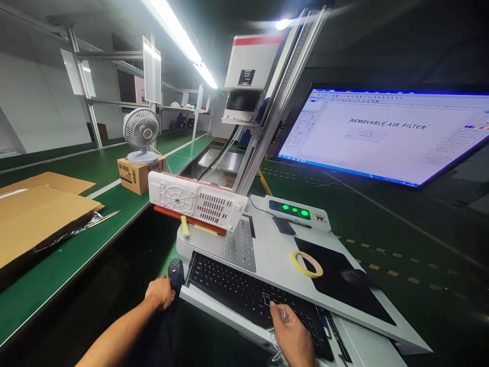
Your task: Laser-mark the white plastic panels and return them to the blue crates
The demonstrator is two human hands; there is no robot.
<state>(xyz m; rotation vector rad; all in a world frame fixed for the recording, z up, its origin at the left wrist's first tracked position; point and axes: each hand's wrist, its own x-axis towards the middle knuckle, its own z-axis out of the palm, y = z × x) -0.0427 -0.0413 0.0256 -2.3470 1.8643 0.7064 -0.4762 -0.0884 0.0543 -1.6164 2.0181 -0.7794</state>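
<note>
My right hand (292, 334) is over the keyboard (237, 285), its thumb and fingers closed on a crinkled piece of clear plastic (278, 339). The keyboard lies in a pulled-out tray. My left hand (160, 293) is low, near a dark shoe (175, 267). Its fingers are curled, and whatever may be inside them is hidden. On the perforated metal plate (221, 242) stands a white plastic panel (196, 201) with a round grille and rows of slots. A red-orange strip (187, 220) runs under the panel, with a yellow piece (185, 226) against it.
Above the plate hangs a white-and-red machine head (250, 63) on a metal column. A yellow tape roll (306, 264) and a mouse (358, 278) lie on a black pad. The monitor (385, 137) reads "REMOVABLE AIR FILTER". At left, a fan (141, 132) stands on a carton (135, 176).
</note>
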